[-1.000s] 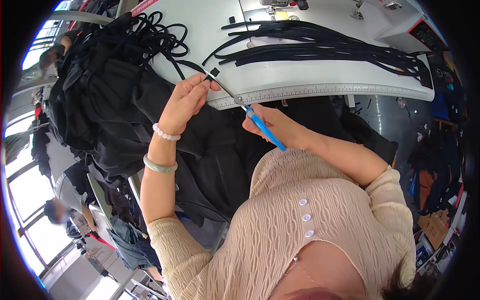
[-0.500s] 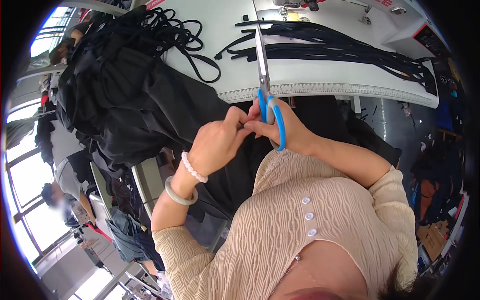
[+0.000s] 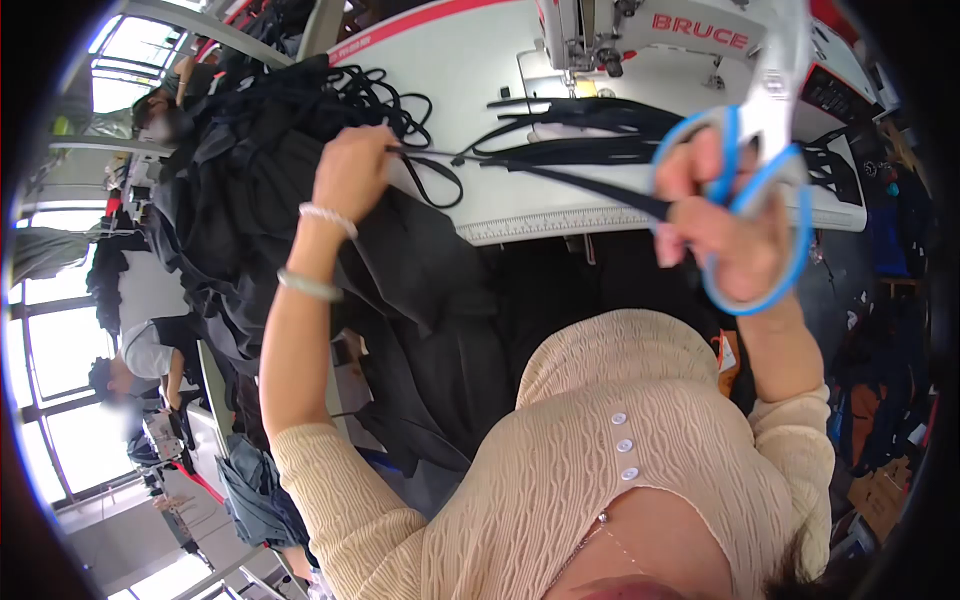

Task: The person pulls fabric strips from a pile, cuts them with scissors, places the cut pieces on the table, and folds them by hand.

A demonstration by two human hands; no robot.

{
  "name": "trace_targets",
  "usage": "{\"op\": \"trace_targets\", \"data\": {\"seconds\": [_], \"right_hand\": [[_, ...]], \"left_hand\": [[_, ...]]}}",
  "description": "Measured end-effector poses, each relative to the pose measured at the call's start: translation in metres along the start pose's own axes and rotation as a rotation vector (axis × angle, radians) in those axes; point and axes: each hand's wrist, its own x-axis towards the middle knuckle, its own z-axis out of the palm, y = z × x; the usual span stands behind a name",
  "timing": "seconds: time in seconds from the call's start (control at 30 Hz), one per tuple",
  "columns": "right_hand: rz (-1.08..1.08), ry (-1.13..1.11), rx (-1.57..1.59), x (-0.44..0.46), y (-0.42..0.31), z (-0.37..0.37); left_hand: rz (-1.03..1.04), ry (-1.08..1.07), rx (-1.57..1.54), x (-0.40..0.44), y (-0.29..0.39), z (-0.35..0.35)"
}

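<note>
A narrow black strip [image 3: 590,184] is stretched between my two hands, above the white sewing table [image 3: 440,60]. Its left end is in the closed fingers of my left hand [image 3: 353,172], over the edge of the black fabric pile [image 3: 260,190]. My right hand [image 3: 725,220] pinches the strip's other end and also holds blue-handled scissors [image 3: 775,100], whose blades point up and away, blurred by motion. Behind the stretched strip lies a bundle of black strips [image 3: 590,120]. Looped black cord [image 3: 405,110] rests beside my left hand.
A sewing machine [image 3: 660,30] stands at the table's far side. A ruler strip [image 3: 560,220] runs along the near table edge. Black fabric hangs down between the table and my lap. Two other people are at the left, one near a workbench [image 3: 205,420].
My hands came together near the table edge, then moved far apart with a black strip between them. The scissors moved right and up with my right hand. The view has shifted.
</note>
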Motion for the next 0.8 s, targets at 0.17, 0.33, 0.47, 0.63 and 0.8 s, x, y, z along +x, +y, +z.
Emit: {"op": "trace_targets", "data": {"seconds": [0.17, 0.33, 0.47, 0.63, 0.8], "right_hand": [[-0.197, 0.022, -0.026, -0.008, -0.05, -0.024], [-0.273, 0.014, -0.174, -0.005, -0.081, -0.035], [-0.26, -0.033, -0.173, 0.006, -0.093, -0.045], [-0.341, -0.042, 0.026, 0.015, -0.113, -0.094], [-0.424, 0.118, 0.062, 0.008, -0.116, -0.157]], "left_hand": [[-0.502, -0.11, 0.343, 0.035, -0.152, -0.038], [-0.647, 0.196, 0.198, 0.027, -0.26, -0.17], [-0.63, 0.482, 0.224, -0.015, -0.273, -0.316], [-0.517, 0.691, 0.228, -0.061, -0.228, -0.44], [-0.343, 0.359, -0.04, -0.09, -0.236, -0.448]]}}
